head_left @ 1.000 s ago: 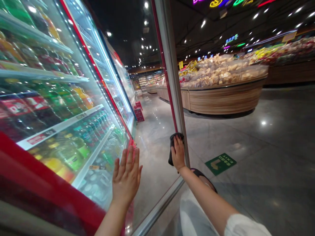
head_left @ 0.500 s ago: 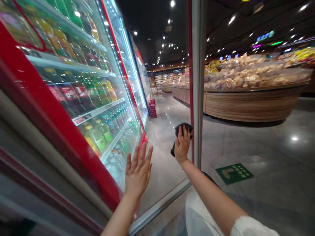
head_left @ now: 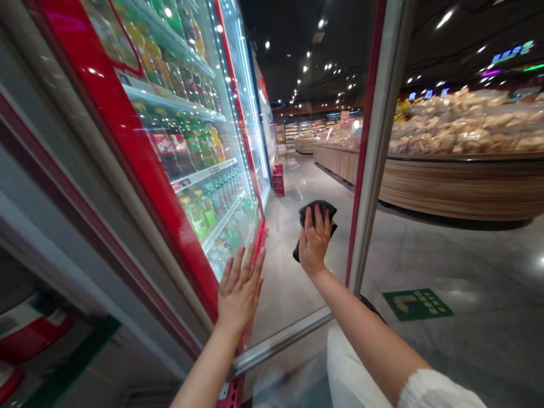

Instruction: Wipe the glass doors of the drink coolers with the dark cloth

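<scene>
Straight ahead, a clear glass door in a grey and red frame stands swung out. My left hand is spread on the glass at its lower left, fingers stretched upward and nothing in them. To its right, my right hand presses a bunched black cloth against the pane. The cloth pokes out above and to the left of the fingers, and a small yellow patch shows at its right edge. My palm hides its middle.
Through the glass, a lit drinks cooler with shelved bottles runs along the left. A wood-sided display stand piled with bagged goods curves at the right. A green exit sign lies on the floor, and red boxes stand farther down the aisle.
My right hand and the cloth have moved away from the door's right frame, farther left on the pane. The view has turned leftward. My left hand stays flat on the glass.
</scene>
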A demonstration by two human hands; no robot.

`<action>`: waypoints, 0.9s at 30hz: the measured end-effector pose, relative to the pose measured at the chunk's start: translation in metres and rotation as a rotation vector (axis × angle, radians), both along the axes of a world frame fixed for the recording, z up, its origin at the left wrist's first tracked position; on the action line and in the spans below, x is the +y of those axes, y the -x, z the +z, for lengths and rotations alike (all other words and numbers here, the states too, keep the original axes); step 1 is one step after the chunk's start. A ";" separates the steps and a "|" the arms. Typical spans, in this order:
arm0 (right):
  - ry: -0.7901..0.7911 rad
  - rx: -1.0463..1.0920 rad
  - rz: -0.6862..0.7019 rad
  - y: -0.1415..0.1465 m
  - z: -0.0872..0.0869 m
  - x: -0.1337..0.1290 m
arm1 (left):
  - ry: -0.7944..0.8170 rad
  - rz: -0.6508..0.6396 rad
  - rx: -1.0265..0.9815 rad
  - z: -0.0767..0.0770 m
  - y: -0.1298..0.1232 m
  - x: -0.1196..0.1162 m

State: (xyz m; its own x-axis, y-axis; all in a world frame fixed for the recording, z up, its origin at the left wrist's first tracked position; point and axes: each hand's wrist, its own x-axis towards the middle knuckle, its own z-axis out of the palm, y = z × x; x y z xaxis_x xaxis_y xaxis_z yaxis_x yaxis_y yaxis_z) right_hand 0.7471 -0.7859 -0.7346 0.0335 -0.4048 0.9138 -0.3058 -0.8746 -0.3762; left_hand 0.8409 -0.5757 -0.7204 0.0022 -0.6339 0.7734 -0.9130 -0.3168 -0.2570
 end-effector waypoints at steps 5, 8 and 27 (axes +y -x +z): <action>0.315 0.290 0.110 -0.004 -0.012 0.038 | -0.002 0.022 -0.016 -0.001 -0.004 0.017; 0.365 0.296 0.124 0.012 -0.030 0.030 | 0.039 0.070 -0.008 -0.007 -0.013 0.039; 0.381 0.117 0.102 -0.022 0.032 0.092 | -0.010 0.207 0.038 -0.028 -0.016 0.092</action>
